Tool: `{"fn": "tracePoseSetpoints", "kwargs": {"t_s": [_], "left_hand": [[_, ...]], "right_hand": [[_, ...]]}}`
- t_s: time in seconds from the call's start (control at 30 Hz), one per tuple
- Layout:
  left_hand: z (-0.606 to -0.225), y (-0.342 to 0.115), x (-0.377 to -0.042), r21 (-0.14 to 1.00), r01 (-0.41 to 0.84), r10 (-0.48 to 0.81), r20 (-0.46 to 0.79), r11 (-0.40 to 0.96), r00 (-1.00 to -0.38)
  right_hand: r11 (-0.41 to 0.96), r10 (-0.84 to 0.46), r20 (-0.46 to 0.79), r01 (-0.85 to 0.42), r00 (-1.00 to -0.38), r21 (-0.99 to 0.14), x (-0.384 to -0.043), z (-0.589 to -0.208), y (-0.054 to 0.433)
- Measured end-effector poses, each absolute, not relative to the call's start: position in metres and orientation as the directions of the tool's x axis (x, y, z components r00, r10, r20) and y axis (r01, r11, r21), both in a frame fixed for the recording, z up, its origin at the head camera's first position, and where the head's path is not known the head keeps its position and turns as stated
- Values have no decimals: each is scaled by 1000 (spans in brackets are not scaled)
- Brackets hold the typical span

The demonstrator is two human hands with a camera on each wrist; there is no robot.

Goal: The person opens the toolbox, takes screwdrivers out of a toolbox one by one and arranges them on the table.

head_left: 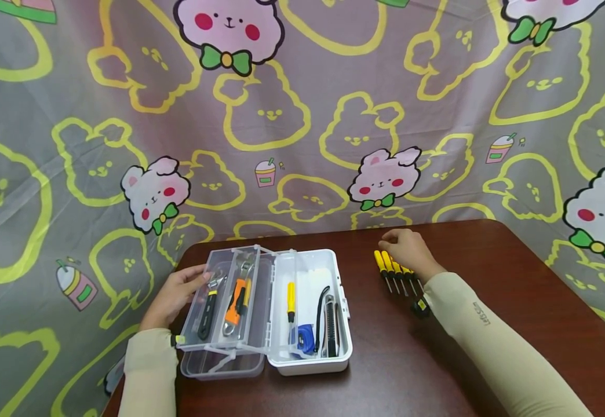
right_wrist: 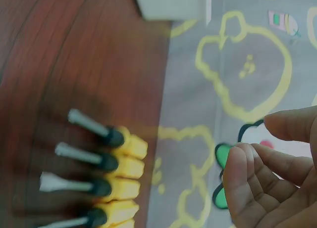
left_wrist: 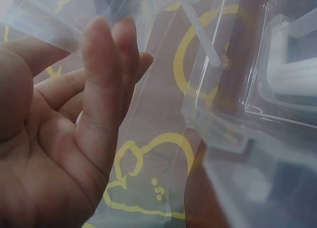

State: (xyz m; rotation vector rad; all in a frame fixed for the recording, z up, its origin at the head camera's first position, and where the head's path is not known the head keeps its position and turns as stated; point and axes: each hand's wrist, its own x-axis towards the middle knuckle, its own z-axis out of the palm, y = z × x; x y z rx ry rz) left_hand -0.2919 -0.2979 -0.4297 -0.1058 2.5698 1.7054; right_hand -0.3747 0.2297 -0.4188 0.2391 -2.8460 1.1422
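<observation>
My left hand [head_left: 179, 289] grips the left edge of the clear plastic tray [head_left: 192, 331] raised over the open toolbox lid. In the left wrist view, the fingers [left_wrist: 101, 55] reach up against the clear plastic. An adjustable wrench [head_left: 208, 315] with a black handle and an orange-handled tool [head_left: 235, 301] lie in that tray. My right hand [head_left: 409, 249] is over the handle ends of several yellow-and-black screwdrivers [head_left: 387, 263] lined up on the table. In the right wrist view, its fingers [right_wrist: 277, 181] are loosely bent with nothing between them, apart from the screwdriver handles [right_wrist: 124, 188].
The white toolbox base [head_left: 310, 367] holds a yellow screwdriver [head_left: 291, 296], a blue tape measure [head_left: 305, 338], a grey utility knife [head_left: 330, 329] and a curved black piece [head_left: 319, 317]. A patterned curtain [head_left: 302, 127] hangs behind the brown table [head_left: 386, 370].
</observation>
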Motion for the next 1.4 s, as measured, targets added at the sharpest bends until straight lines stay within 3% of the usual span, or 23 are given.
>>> {"fn": "tracePoseSetpoints", "kwargs": {"t_s": [0.73,1.13,1.4], "left_hand": [[-428,-295,-290,915,-102,-33,-96,391,-995],[-430,-299,-290,916,-93,-33,-87,390,-996],[-431,-298,-293,913,-84,-29,-79,400,-996]], "right_hand": [[665,-340,279,-440,-898,-604,-345,-383,143],[647,-437,264,-504,-860,-572,-333,-371,105],[683,-526,234,-570,-818,-456,-327,-369,81]]}}
